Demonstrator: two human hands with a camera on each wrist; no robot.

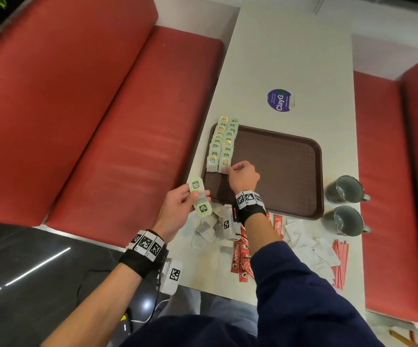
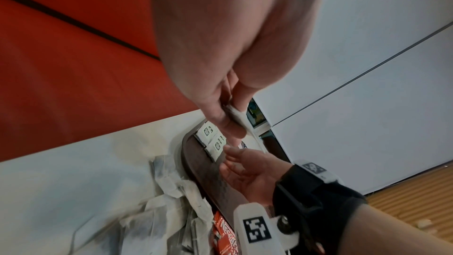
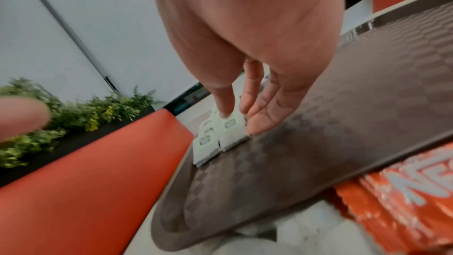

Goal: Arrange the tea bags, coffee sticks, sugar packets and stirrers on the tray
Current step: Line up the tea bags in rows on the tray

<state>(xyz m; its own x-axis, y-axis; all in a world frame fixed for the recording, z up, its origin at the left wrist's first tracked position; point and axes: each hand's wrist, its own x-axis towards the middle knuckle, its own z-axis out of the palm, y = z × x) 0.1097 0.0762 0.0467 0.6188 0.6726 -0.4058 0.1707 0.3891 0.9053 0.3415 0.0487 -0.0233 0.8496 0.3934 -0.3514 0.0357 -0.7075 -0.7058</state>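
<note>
Tray (image 1: 278, 171), brown, one, on the white bench (image 1: 290, 58); two rows of tea bags (image 1: 219, 144) run along its left side, overlapping like shingles, exact count not readable, the far ends reaching over the tray's far rim; the nearest bag of the right-hand row (image 3: 231, 131) lies flat on the tray floor, touching the nearest bag of the left row; right hand (image 1: 243, 175) is over the tray, palm down, thumb pressing on that nearest bag and the fingers (image 3: 259, 115) nearly straight against its right edge, not curled round it; left hand (image 1: 177, 205) is raised over the bench's left edge near the tray's near-left corner, thumb and fingers pinching held tea bags (image 1: 199, 196), two green tags visible, one above and one below the grip; loose tea bags (image 1: 206, 230) in a pile on the bench just below the tray, count not readable; coffee sticks (image 1: 240, 261), red, several, partly under the right forearm, near the pile; sugar packets (image 1: 310, 249), white, scattered to their right; stirrers (image 1: 340, 264), red-striped, a bundle at the bench's right edge; two grey mugs (image 1: 345, 204) just right of the tray; one round blue sticker (image 1: 279, 100) beyond the tray.
</note>
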